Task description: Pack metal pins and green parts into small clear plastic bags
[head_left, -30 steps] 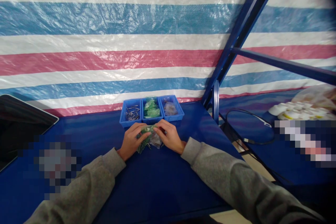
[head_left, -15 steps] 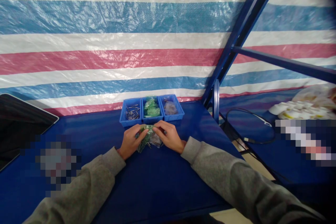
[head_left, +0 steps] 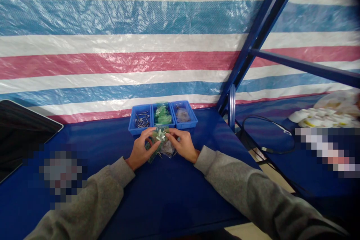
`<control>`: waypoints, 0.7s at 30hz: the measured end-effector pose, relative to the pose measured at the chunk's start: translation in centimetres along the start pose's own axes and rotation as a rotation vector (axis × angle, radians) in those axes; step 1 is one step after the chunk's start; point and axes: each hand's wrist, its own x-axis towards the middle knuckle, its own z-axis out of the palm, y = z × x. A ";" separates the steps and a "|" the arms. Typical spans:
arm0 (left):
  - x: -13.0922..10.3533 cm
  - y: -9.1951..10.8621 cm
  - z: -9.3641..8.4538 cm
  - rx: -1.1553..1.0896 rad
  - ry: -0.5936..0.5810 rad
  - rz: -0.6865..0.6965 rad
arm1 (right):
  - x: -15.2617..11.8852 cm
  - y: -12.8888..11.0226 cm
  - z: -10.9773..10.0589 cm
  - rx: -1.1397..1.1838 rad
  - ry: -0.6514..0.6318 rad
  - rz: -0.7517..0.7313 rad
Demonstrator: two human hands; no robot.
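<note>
Head view: the small clear packet of green pieces is half hidden by fingers, its contents too small to make out. The left hand pinches its left edge, the right hand its right edge, both curled, over the blue bench. Just behind stand three blue bins. Bare bench lies open left, right and nearer the person.

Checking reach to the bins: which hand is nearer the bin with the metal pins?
Left. The left hand sits just in front of the pin bin; the right hand lies further right, in front of the rightmost bin.
</note>
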 end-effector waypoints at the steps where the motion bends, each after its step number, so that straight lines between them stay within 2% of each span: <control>1: 0.0 -0.1 0.0 -0.007 -0.011 0.004 | 0.0 0.1 0.0 0.009 0.005 0.008; 8: 0.2 -0.3 0.1 0.022 -0.042 0.011 | 0.0 -0.3 -0.1 0.085 -0.007 0.020; 21: 0.4 -0.1 -0.4 0.101 -0.120 0.057 | -0.1 0.1 0.0 0.064 -0.019 0.019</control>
